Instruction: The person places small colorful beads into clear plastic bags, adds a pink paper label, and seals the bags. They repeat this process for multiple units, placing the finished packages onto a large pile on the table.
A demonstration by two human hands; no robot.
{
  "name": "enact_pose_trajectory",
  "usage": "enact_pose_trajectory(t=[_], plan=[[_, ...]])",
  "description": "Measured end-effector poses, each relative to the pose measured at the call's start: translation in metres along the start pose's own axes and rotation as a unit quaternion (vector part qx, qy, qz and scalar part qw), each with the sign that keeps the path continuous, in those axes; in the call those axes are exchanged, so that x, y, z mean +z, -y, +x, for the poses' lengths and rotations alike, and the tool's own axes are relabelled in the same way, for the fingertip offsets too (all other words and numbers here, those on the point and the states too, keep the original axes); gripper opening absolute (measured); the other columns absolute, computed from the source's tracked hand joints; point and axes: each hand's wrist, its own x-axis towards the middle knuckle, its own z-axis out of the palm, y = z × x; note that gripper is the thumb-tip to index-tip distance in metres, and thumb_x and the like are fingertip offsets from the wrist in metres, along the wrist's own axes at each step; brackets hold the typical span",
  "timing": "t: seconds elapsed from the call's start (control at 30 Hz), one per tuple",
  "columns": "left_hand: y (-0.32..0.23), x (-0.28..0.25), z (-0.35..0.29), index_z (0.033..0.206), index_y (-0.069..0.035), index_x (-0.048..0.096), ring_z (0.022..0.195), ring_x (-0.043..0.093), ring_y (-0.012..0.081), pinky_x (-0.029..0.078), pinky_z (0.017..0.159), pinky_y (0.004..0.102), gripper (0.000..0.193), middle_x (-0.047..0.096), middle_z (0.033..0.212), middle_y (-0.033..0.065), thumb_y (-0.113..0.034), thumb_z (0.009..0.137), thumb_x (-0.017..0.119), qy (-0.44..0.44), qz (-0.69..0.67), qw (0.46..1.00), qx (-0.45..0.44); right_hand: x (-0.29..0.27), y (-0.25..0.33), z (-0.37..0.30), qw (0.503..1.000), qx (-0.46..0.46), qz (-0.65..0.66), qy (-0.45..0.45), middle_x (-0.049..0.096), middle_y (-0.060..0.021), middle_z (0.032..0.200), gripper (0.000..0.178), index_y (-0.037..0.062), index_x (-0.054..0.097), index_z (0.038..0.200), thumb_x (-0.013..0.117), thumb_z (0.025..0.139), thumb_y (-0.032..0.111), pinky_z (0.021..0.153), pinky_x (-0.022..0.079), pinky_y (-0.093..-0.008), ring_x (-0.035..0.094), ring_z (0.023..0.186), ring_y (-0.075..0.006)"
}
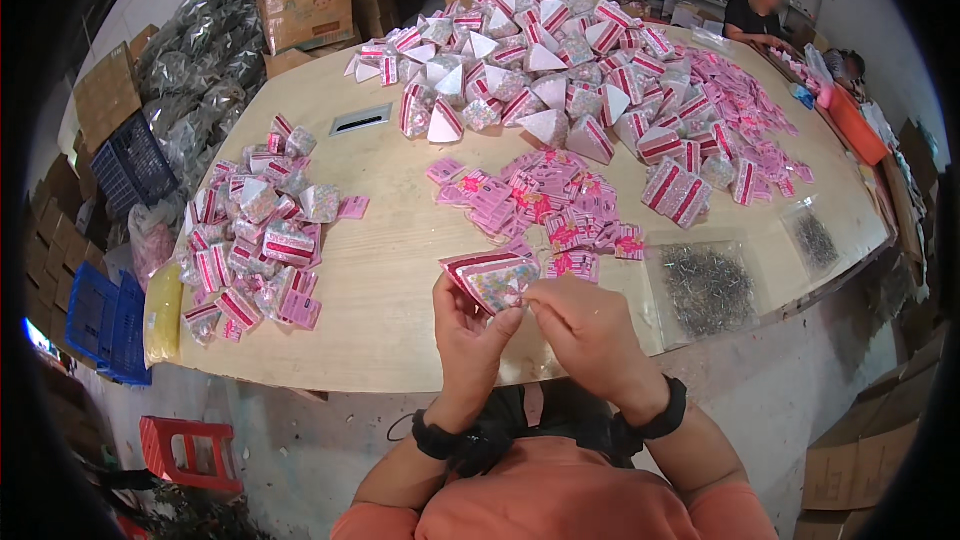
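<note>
Pale, wood-topped and curved, a broad table (390, 330) is carrying a heap of clear, pink-and-white, wedge-shaped packs (520, 78). Above its near edge, the left hand (470, 338) is cradling, the right hand (585, 325) fingertip-pinching, one clear, red-striped wedge pack (493, 283); seemingly light, smooth and dentable, it is probably favouring gentle edge grips.
</note>
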Motion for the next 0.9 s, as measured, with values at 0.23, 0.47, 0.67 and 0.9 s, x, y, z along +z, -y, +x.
enact_pose_trajectory(t=[0.23,0.47,0.67,0.9], plan=[[0.001,-0.004,-0.001,0.122,-0.002,0.029,0.107,0.045,0.0185,0.037,0.092,0.0331,0.069,0.044,0.115,0.0102,-0.010,0.069,0.074,-0.016,0.003,0.999,0.028,-0.015,0.005,0.007,0.892,0.285,0.331,0.113,0.058,-0.0002,0.071,0.010,0.0007,0.061,0.083,0.055,0.081,0.008,0.049,0.039,-0.0206,0.050,0.057,-0.0051],[-0.001,-0.001,-0.003,0.122,-0.003,0.031,0.108,0.045,0.0202,0.037,0.092,0.0334,0.071,0.044,0.116,0.0096,-0.012,0.067,0.075,-0.029,0.015,0.998,0.062,-0.017,-0.004,0.010,0.882,0.251,0.374,0.138,0.056,0.0000,0.070,0.006,0.0008,0.060,0.082,0.057,0.079,0.005,0.055,0.041,-0.0192,0.049,0.060,-0.0048],[0.001,-0.003,-0.004,0.124,-0.001,0.027,0.110,0.044,0.0215,0.035,0.094,0.0341,0.074,0.042,0.119,0.0128,-0.011,0.068,0.074,-0.026,0.039,0.994,0.098,-0.015,-0.002,0.009,0.896,0.253,0.345,0.116,0.054,-0.0013,0.067,0.006,-0.0016,0.057,0.082,0.055,0.078,0.003,0.056,0.042,-0.0218,0.050,0.061,-0.0064],[0.002,-0.004,-0.005,0.124,0.000,0.026,0.111,0.043,0.0212,0.034,0.095,0.0348,0.074,0.041,0.119,0.0130,-0.009,0.068,0.074,-0.021,0.049,0.992,0.117,-0.021,0.000,0.014,0.911,0.257,0.281,0.159,0.056,-0.0015,0.066,0.009,-0.0019,0.060,0.081,0.056,0.078,0.005,0.055,0.041,-0.0211,0.051,0.060,-0.0063]])
